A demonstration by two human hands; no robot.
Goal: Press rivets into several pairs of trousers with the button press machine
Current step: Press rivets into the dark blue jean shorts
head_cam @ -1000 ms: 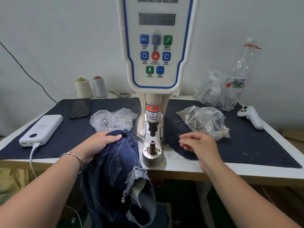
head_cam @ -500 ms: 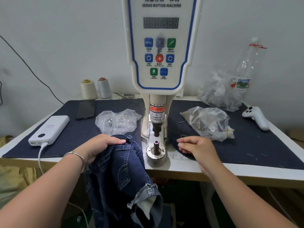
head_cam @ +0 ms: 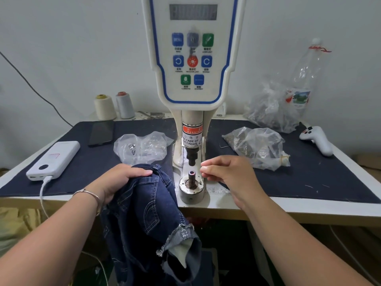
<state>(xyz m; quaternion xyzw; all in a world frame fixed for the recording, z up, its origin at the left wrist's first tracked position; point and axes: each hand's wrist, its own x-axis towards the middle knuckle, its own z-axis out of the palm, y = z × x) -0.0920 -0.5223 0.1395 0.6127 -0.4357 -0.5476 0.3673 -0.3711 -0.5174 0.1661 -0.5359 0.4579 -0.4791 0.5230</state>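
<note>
Hanging off the near edge of the white counter (head_cam: 268,211), a pair of dark blue denim trousers w/ pale stitching (head_cam: 144,213) drapes down toward the floor, a frayed cuff turned up at the bottom. The left hand (head_cam: 121,180), thin metal bangle on the wrist, grips the bunched waistband, fingers curled over the top of the fabric, just left of the press. The right hand (head_cam: 226,174) hovers just right of the round steel lower die w/ its short upright post (head_cam: 191,189); thumb & forefinger tips are pressed together near the post, but whether a rivet sits between them I can't tell, too small. Above the post, the black upper punch (head_cam: 191,155) hangs apart from it, nothing between the two. A printed ruler strip lies on the counter edge beside the die.

Further back, on the dark navy cloth mat (head_cam: 309,172): a white power bank w/ cable plugged in (head_cam: 54,159) at far left, a black phone lying flat (head_cam: 101,133) behind it, a crumpled clear plastic bag of small silvery parts (head_cam: 142,147) left of the column, another clear bag of darker bits (head_cam: 257,147) right of it, & a white handheld controller (head_cam: 317,140) near the right edge.

At the back stands the white servo button machine w/ blue-edged control panel (head_cam: 192,58), two thread cones (head_cam: 113,107) at the wall on its left, a big crumpled bag & a clear plastic bottle (head_cam: 305,79) on its right.
</note>
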